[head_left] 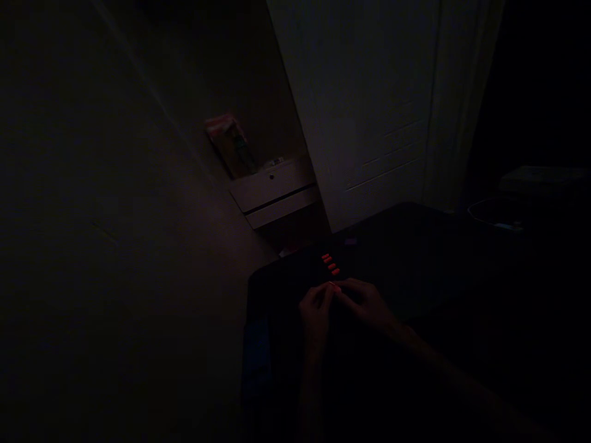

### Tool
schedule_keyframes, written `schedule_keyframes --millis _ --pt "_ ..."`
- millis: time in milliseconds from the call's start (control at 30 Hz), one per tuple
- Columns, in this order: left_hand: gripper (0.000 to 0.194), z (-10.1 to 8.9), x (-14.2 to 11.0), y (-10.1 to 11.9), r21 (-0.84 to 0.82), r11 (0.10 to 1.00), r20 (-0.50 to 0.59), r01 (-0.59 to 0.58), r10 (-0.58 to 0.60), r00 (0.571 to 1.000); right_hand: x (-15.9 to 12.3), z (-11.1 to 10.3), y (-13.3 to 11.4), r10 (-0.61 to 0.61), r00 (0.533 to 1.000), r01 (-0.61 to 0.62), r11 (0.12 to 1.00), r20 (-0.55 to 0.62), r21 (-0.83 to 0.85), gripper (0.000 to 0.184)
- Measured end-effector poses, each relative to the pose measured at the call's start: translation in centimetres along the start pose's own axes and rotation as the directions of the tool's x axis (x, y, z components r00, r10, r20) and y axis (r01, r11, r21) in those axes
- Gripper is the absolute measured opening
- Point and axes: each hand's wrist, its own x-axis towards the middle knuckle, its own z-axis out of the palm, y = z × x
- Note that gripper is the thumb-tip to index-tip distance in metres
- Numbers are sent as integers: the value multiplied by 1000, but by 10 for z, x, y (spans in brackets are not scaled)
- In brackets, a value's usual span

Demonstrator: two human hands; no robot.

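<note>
The room is very dark. My left hand [315, 307] and my right hand [364, 303] meet over a dark table [415, 258], fingertips pinched together on a tiny bright orange-red piece [335, 287]. I cannot say which hand carries it. Just beyond my fingers, several small orange-red pieces [330, 264] lie in a short diagonal row on the table top.
A pale small drawer unit [277, 194] stands against the wall beyond the table, with a pink and yellow packet [229, 144] leaning beside it. A white door [369, 104] rises behind. Dim shapes, among them a round rim [496, 216], sit at the far right.
</note>
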Motion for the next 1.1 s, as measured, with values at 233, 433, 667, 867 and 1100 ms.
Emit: schedule_keyframes --millis 233,433,667,867,1100 --pt "25 0 -2 1 -108 992 7 64 -63 998 2 -2 4 170 985 -167 976 -11 142 26" --pt "29 -3 -4 1 -83 995 27 53 -51 998 3 -5 -2 158 987 -162 975 42 151 28" --pt "26 -2 -2 -3 -33 997 33 64 -63 997 1 -4 0 73 997 -73 997 -15 12 25" --pt "24 0 -2 0 -6 999 40 44 -43 998 -3 -2 9 -38 999 32 988 -39 -151 19" --pt "26 2 -2 7 -62 992 21 112 -111 994 -6 -3 6 -138 990 139 965 18 -224 14"
